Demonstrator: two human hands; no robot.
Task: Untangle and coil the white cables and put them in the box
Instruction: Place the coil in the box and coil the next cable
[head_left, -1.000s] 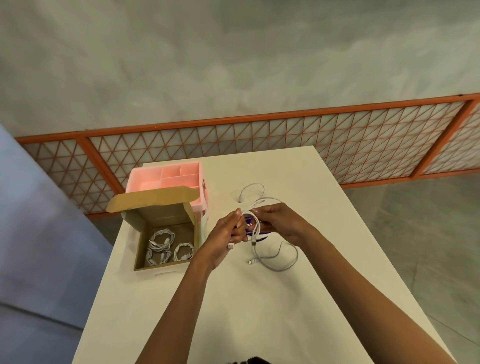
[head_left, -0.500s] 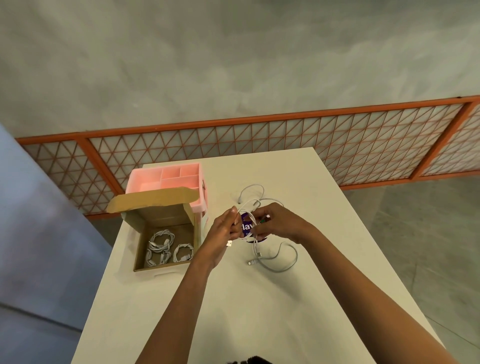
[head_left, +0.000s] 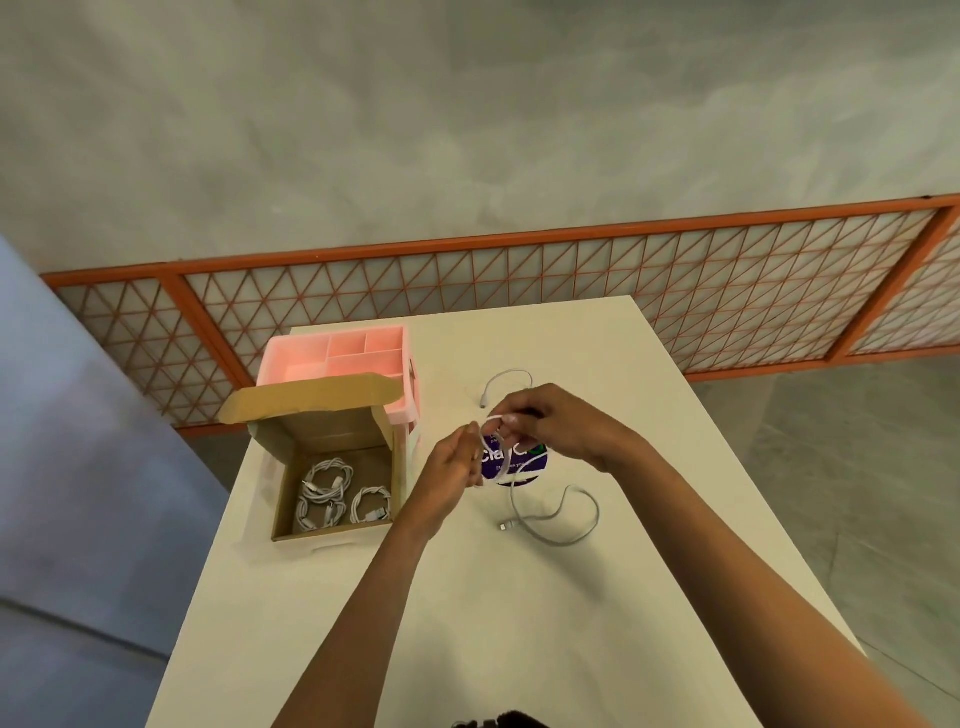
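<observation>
Above the surface (head_left: 519, 623), the left hand (head_left: 451, 470) and the right hand (head_left: 553, 426) each have their grip clamped on the white cable (head_left: 598, 514).

Soft, even light in a wide-angle view, slightly unsharp throughout.

The counter (head_left: 519, 623) is lit diffusely from above, and only a faint, blurred shadow is cast beside the right forearm (head_left: 701, 519), nearer the camera than the fingers (head_left: 524, 408). The white cable (head_left: 563, 543) is smeared by motion at the fingers and almost lost against the pale surface just below them. The orange railing (head_left: 519, 244) beyond the fingers is bowed by the lens, and the frame's edges are stretched.
</observation>
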